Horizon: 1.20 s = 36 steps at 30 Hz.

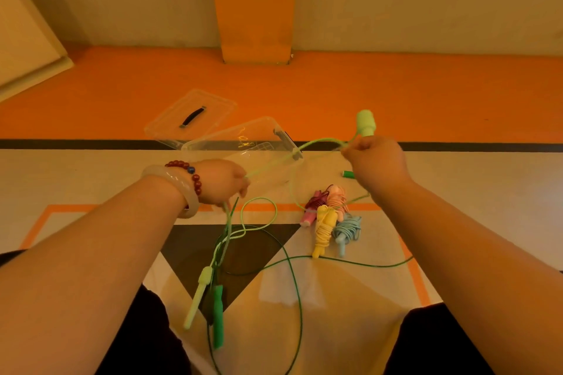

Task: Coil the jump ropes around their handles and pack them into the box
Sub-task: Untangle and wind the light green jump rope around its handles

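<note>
My right hand (376, 163) grips one pale green handle (366, 123), which sticks up out of my fist. From it the light green rope (316, 143) stretches left to my left hand (224, 181), which grips the cord. Below that hand the rope hangs down to its other pale green handle (198, 295), beside a dark green handle (218, 313). A dark green rope (297, 292) loops loose over the floor. The clear plastic box (243, 146) lies open beyond my hands. Several coiled ropes sit together: pink (336, 196), maroon (313, 202), yellow (324, 228) and blue (347, 230).
The clear box lid (190, 116) with a dark grip lies on the orange floor behind the box. A second dark green handle (348, 174) peeks out left of my right wrist. My knees frame the bottom of the view. An orange pillar (254, 3) stands at the wall.
</note>
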Each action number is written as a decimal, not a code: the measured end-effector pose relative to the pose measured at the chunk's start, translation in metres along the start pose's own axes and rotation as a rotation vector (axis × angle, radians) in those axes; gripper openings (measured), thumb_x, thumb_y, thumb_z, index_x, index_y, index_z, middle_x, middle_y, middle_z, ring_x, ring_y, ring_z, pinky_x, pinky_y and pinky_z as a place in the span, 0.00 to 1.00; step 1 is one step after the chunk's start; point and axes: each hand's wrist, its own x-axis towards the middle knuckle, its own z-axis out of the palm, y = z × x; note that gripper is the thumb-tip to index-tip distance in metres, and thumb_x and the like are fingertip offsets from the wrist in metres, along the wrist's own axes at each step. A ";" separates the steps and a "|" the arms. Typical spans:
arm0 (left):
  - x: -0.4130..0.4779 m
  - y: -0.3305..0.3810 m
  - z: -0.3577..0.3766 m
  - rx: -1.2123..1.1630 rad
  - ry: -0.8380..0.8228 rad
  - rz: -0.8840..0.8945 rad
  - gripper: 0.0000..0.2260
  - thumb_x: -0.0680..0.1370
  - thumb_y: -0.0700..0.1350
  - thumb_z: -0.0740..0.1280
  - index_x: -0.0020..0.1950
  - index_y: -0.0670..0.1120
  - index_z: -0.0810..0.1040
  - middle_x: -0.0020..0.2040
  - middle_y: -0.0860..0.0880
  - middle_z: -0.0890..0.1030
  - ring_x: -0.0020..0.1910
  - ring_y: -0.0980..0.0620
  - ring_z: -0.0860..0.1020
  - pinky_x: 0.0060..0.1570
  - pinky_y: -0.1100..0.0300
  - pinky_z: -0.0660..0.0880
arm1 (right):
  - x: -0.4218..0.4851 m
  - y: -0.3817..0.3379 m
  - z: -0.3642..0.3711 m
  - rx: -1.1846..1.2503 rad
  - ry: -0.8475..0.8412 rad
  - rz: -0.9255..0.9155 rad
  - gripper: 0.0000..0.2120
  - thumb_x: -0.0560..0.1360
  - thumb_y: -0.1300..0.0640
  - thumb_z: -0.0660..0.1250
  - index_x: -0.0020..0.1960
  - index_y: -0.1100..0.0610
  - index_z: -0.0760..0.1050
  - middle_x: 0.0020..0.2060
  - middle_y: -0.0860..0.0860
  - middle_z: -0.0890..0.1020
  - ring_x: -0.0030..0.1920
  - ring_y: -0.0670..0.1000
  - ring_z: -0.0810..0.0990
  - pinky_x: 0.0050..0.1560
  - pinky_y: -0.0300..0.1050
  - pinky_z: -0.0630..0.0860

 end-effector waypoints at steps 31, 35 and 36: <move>0.001 0.029 -0.005 -0.711 0.394 0.159 0.14 0.84 0.48 0.53 0.41 0.48 0.71 0.30 0.50 0.65 0.29 0.52 0.64 0.33 0.57 0.65 | -0.021 -0.021 0.000 0.000 -0.149 -0.134 0.29 0.73 0.52 0.72 0.72 0.56 0.69 0.64 0.57 0.73 0.60 0.51 0.72 0.52 0.44 0.68; -0.001 0.045 -0.009 -1.038 0.400 0.254 0.14 0.84 0.45 0.53 0.41 0.45 0.71 0.29 0.52 0.62 0.25 0.57 0.61 0.30 0.61 0.60 | -0.025 -0.026 0.007 -0.002 -0.139 -0.199 0.37 0.70 0.47 0.74 0.75 0.48 0.62 0.60 0.49 0.64 0.57 0.46 0.65 0.53 0.34 0.60; -0.001 0.047 -0.008 -1.081 0.388 0.271 0.14 0.84 0.45 0.53 0.42 0.45 0.71 0.28 0.52 0.62 0.24 0.57 0.61 0.30 0.61 0.60 | -0.026 -0.028 0.010 0.003 -0.157 -0.222 0.35 0.69 0.47 0.75 0.72 0.47 0.66 0.58 0.48 0.64 0.57 0.46 0.65 0.51 0.33 0.60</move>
